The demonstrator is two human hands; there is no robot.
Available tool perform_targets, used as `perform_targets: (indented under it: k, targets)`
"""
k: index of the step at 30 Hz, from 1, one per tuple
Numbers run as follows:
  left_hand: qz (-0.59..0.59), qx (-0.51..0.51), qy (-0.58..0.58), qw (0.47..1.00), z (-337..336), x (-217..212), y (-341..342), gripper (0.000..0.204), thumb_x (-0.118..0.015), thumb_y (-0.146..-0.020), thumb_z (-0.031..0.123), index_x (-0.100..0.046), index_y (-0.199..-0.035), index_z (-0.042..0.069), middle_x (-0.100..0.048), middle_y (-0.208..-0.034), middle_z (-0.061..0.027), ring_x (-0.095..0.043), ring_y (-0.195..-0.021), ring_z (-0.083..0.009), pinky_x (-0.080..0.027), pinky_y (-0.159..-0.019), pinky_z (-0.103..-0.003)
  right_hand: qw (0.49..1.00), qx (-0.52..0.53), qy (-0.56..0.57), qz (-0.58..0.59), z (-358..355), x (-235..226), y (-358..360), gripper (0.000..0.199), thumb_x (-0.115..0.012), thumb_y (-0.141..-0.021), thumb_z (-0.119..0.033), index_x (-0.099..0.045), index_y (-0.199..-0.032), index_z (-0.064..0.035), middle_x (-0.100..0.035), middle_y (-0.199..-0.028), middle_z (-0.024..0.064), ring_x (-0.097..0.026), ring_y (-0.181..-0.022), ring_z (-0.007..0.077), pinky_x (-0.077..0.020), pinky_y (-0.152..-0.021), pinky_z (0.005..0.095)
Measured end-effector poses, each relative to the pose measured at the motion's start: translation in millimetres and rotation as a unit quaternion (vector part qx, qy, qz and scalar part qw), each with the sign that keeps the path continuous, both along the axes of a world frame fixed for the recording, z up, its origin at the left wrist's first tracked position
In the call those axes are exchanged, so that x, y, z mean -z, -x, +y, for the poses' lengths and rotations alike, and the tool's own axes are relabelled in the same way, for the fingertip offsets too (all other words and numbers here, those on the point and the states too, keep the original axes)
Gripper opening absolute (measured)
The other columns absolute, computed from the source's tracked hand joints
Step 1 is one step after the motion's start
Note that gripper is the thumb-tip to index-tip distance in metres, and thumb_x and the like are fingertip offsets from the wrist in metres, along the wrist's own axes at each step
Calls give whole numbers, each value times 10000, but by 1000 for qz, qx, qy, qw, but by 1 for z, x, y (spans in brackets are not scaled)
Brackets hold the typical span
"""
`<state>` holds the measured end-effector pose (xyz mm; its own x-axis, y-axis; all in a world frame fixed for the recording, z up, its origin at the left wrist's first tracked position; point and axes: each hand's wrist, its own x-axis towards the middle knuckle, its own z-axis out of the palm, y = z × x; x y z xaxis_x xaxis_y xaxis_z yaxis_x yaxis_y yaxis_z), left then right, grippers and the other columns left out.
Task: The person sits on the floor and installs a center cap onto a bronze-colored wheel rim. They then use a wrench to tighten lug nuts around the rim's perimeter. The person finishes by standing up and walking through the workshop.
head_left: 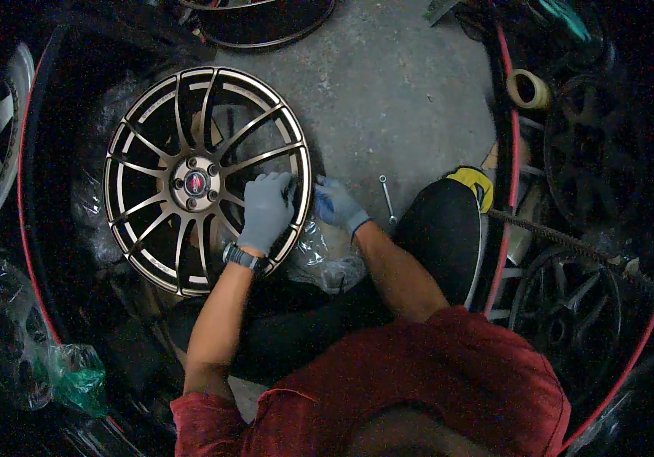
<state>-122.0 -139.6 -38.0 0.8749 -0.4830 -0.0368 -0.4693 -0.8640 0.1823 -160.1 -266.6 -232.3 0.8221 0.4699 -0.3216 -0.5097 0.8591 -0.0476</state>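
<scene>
A bronze multi-spoke alloy wheel (116,189) faces up at me, left of the middle. Its hub (197,183) carries a round red-and-dark centre cap. My left hand (267,209), in a grey glove, lies over the right-hand spokes by the rim; its fingers curl round the wheel there and the tips are hidden. Just outside the rim on the right is my right hand (340,206), also gloved, in grey and blue. Its fingers point to the wheel's edge, but dim light and blur hide whether they grip anything. Crumpled clear plastic (323,255) lies below the hands.
A combination wrench (387,199) lies on the concrete floor (411,99) beside my dark-clad leg (437,236). Another wheel (266,27) stands at the far edge. Dark wheels (567,305) and a tape roll (529,89) sit at right, green-and-clear plastic (77,377) at lower left.
</scene>
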Motion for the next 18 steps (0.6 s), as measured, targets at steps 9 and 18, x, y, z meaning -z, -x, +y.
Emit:
perform_targets:
  k: [9, 18]
  targets:
    - [-6, 7, 15, 1000, 0, -1, 1, 264, -694, -762, 84, -689, -1026, 82, -663, -922, -105, -618, -914, -319, -438, -746, -433, 982, 46, 155, -101, 27, 57, 6, 248, -502, -1032, -114, -610, -1240, -33, -690, -1193, 130, -677, -1061, 284, -552, -958, 408]
    - [-10, 11, 28, 1000, 2, -1, 1, 284, -688, -763, 89, -694, -1047, 81, -671, -939, -106, -620, -916, -321, -438, -755, -434, 661, 62, 617, -422, 23, 72, 4, 285, -477, -1037, -165, -606, -1250, -25, -691, -1182, 92, -655, -1115, 223, -535, -980, 352]
